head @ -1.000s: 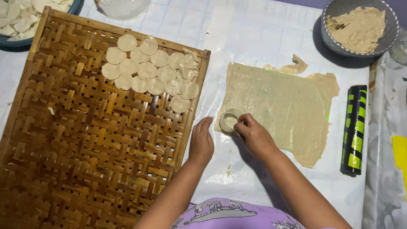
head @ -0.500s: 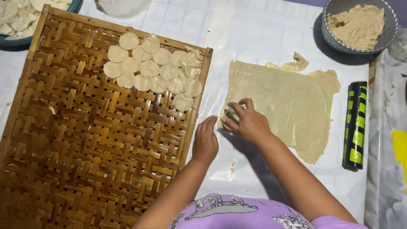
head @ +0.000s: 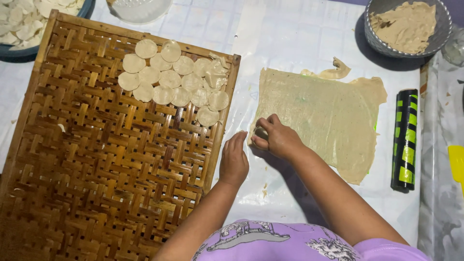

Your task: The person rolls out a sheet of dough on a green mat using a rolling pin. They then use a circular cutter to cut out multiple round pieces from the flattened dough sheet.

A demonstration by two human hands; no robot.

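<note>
Dough feel: soft, thin, limp by the look of it; likely light and easy to tear or stretch. Best lifted by an edge with fingertips, or supported from under; judgement only.
Left hand point(head: 234, 162): flat, fingers together and loose, nothing in it. Rests on the plastic sheet point(head: 290, 43) between tray and dough, just beside the right hand.
Right hand point(head: 275, 138): curled, knuckles up, pressing down at the near-left corner of the dough sheet point(head: 324, 116). Something small sits under the fingers; cannot tell what it is.
Dough sheet look: beige, matte, roughly rectangular, ragged along the right and far edges. Lies flat on the plastic, right of the tray. A torn strip curls at its far edge.
Tray point(head: 96, 183): woven bamboo, brown, wood frame, left of the hands. Mostly bare weave.
Rounds point(head: 171, 79): pale dough discs, thin, clustered and overlapping at the tray's far right corner. Same fragility, I'd guess; pick one at a time.
Roller point(head: 405, 140): black and green striped cylinder, right of the dough, apart from it.
Bowl point(head: 406, 24): grey, far right, holds beige dough scraps.
Dish point(head: 29, 19): far left, dark rim, pale pieces inside.
</note>
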